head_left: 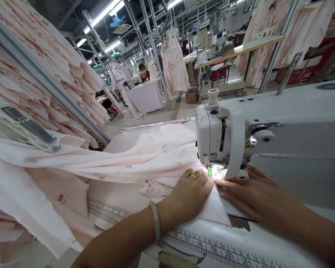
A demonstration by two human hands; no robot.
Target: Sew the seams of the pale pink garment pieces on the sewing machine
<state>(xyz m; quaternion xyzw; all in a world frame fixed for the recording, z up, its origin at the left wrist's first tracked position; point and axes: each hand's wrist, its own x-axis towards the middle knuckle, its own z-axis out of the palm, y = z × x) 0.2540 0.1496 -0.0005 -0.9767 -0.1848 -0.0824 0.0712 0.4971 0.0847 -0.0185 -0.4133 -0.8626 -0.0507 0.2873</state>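
My left hand [190, 195] lies flat on pale pink printed fabric [145, 160], fingers stretched toward the needle area, with a gold ring and a jade bangle on the wrist. My right hand [248, 193] rests flat on the fabric's edge just right of the lit presser foot [212, 171] of a white sewing machine [268, 126]. Both hands press the cloth on the machine table. The fabric trails away to the left in long folds.
A printed ruler strip [212, 247] runs along the table's near edge. Stacks of pink cut pieces [58, 74] fill shelves on the left. Farther back a person sits at a white table [145, 96], with hanging garments [173, 63] and other sewing stations.
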